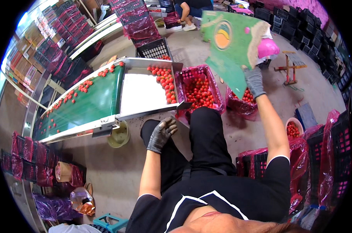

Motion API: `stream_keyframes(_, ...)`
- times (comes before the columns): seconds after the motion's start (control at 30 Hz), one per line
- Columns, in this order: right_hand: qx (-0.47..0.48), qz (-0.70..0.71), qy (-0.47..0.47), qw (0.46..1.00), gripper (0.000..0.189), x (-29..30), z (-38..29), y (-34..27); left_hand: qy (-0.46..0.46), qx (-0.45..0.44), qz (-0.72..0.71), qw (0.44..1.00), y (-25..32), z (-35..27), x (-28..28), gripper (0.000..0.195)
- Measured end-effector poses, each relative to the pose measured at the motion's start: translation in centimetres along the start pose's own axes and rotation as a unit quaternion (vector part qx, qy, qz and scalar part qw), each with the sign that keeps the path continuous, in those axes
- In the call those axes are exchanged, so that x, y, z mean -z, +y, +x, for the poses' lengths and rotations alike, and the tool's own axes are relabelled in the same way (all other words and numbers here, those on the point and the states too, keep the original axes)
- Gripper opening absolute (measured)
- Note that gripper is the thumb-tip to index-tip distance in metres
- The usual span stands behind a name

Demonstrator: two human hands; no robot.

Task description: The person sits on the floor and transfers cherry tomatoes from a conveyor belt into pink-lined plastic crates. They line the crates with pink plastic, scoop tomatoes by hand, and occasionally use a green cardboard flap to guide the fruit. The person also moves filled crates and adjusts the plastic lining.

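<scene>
My right hand (pixel 254 81), in a grey work glove, is shut on the lower edge of a torn green cardboard sheet (pixel 237 38) with a printed oval, raised at the upper right. My left hand (pixel 163 134), also gloved, hangs above my left knee, fingers slightly curled and apart, holding nothing. Ahead of my knees, a crate lined with pink plastic (pixel 219 96) holds many small red tomatoes (pixel 200 91). A second lined crate (pixel 241 112) with tomatoes stands to its right, partly behind the cardboard. More tomatoes lie along the right side of a white-bottomed metal tray (pixel 144 90).
A green conveyor belt (pixel 88 102) carrying scattered tomatoes joins the tray from the left. A basin (pixel 119 134) stands beneath its end. Lined crates (pixel 251 163) stand close on my right, with a tomato bucket (pixel 293 128) beyond. A small stool (pixel 290 67) and a crouching person (pixel 187 11) are farther off.
</scene>
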State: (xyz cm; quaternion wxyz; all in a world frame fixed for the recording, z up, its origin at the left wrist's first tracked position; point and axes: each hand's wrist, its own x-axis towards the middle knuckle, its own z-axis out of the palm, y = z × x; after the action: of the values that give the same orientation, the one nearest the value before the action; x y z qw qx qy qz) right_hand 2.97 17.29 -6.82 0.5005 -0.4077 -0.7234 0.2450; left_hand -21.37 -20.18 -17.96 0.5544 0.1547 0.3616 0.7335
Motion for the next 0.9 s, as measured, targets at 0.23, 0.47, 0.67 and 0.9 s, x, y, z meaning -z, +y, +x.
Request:
stream_keyframes(0.23,0.022,0.226,-0.215,0.95,0.037,-11.1,-4.8,-14.9,-0.02,-0.004,-0.019,1.0,0.1,0.1,0.2,0.051)
stream_keyframes(0.47,0.123,0.312,-0.328,0.883,0.045,-14.7,-13.9,-26.8,-0.064,0.011,0.012,0.998,-1.2,0.9,1.1,0.046)
stream_keyframes(0.67,0.104,0.425,-0.424,0.793,0.04,-16.0,-16.8,-31.7,-0.06,-0.124,0.369,0.919,-3.5,1.2,7.1,0.044)
stream_keyframes(0.9,0.081,0.327,-0.351,0.874,0.044,-18.5,-12.3,-29.0,-0.062,-0.002,0.009,0.998,-1.1,0.7,0.5,0.05)
